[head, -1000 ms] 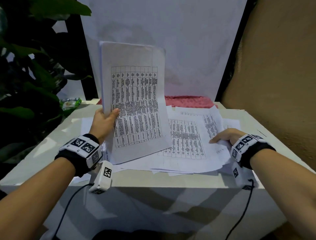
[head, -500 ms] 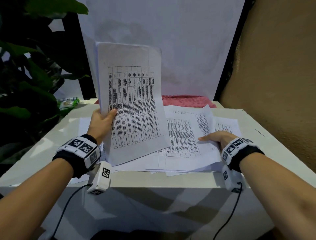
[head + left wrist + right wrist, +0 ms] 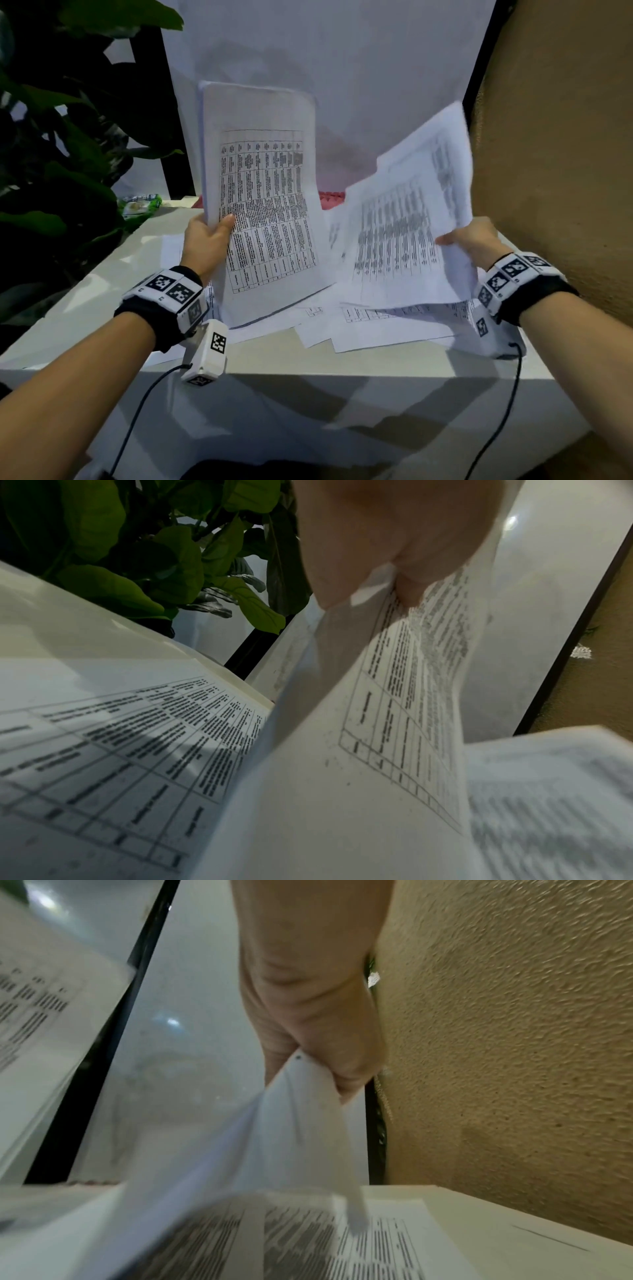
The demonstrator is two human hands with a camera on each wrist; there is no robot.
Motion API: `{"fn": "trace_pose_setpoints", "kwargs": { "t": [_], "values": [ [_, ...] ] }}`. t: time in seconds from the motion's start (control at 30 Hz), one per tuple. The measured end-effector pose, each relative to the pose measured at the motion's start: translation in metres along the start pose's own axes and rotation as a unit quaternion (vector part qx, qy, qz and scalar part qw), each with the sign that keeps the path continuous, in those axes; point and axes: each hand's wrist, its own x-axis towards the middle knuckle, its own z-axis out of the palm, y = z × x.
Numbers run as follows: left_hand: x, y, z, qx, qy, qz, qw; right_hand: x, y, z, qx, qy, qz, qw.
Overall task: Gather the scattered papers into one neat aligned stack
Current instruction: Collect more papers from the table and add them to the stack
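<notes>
Nearest the camera, loose sheets [image 3: 373, 325] lie overlapping and askew on the white table [image 3: 308, 359], close to its front edge. Above them the left hand [image 3: 205, 240] grips an upright bundle of papers [image 3: 263, 192] by its left edge, thumb on the printed face and fingers behind, the bundle's lower edge resting on the sheets below; the left wrist view shows the thumb [image 3: 346, 561] pressed on the printed table. This bundle stands much as it did half a second ago. The right hand [image 3: 469, 243] has changed most: a moment back it lay flat on the spread pages, and now it pinches a second batch of sheets [image 3: 407, 233] at their right edge and has lifted them off the table, tilted and fanned, blurred by motion. The right wrist view shows the fingers [image 3: 329, 1053] closed on a corner of that batch. Farther back are a red cloth [image 3: 330, 198], a white backdrop [image 3: 342, 51], a leafy plant [image 3: 68, 137] at left and a tan wall [image 3: 565, 137] at right.
</notes>
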Motion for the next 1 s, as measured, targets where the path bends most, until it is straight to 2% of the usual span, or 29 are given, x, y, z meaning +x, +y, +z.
{"fn": "trace_pose_setpoints", "kwargs": {
  "t": [0.1,0.23,0.33,0.43,0.53,0.7,0.8,0.87,1.0],
  "values": [
    [0.001,-0.002,0.001,0.019,0.014,0.012,1.000,0.002,-0.010,-0.016,0.109,0.017,-0.035,0.993],
    [0.006,-0.004,-0.002,0.071,0.012,0.030,0.997,-0.008,-0.021,-0.030,0.228,0.006,-0.055,0.972],
    [0.009,-0.005,-0.002,0.083,0.016,0.025,0.996,-0.014,-0.030,-0.038,0.259,-0.007,-0.075,0.963],
    [0.007,-0.003,0.002,0.063,0.026,0.029,0.997,-0.011,-0.027,-0.033,0.191,-0.035,-0.064,0.979],
    [0.003,-0.003,0.008,0.037,0.031,0.026,0.999,-0.001,-0.009,-0.018,0.090,-0.051,-0.013,0.995],
    [0.004,-0.003,0.006,0.033,0.022,0.020,0.999,0.031,0.030,-0.004,0.007,-0.066,0.025,0.998],
    [0.006,-0.001,0.007,0.032,0.011,0.016,0.999,0.043,0.048,-0.004,-0.050,-0.050,0.056,0.996],
    [0.003,0.002,0.013,0.012,0.013,0.009,1.000,0.024,0.042,-0.009,-0.087,-0.038,0.067,0.993],
    [0.003,0.000,0.018,0.031,0.001,0.018,0.999,0.012,0.031,-0.026,-0.164,0.037,0.045,0.985]
  ]
}}
